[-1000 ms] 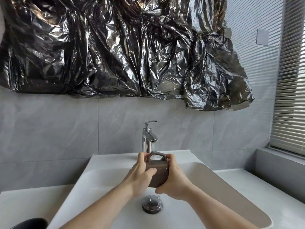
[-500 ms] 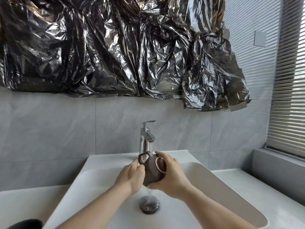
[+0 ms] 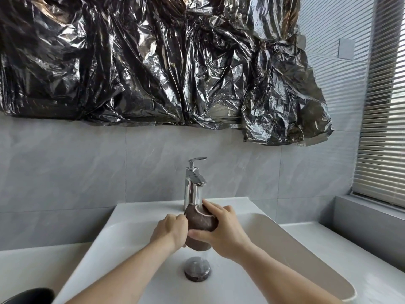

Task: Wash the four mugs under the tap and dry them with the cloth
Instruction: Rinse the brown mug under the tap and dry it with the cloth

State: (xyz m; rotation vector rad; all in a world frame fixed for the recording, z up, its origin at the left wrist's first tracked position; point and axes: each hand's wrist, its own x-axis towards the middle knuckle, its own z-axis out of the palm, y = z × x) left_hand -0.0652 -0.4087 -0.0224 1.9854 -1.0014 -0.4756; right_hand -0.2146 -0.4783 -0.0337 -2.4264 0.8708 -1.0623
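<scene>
Item: brown mug (image 3: 202, 224), held over the white basin (image 3: 285, 242), just below the chrome tap (image 3: 194, 183) and above the drain (image 3: 198, 268). It lies tilted, its pale rim turned up toward the spout.

Right hand (image 3: 223, 233): my grip is wrapped round the mug, fingers over the top by the rim, thumb across the near side.

Left hand (image 3: 169, 230): fingers curled against the mug's left side; I judge it holds there, though the handle is hidden from me.

Water: a thin stream falls past the mug into the basin.

Step in hand: rinsing this mug. To do it well, I judge I should:
- turn the mug slowly so the stream reaches inside and all round the outside;
- keep one hand firm while the other rubs, since wet glaze is likely slippery;
- hold it low over the basin, clear of the tap, so a slip or knock does no harm.

Other mugs and the cloth: not in view. A dark rounded object (image 3: 26, 296) shows at the lower left; I cannot tell what it is.
</scene>
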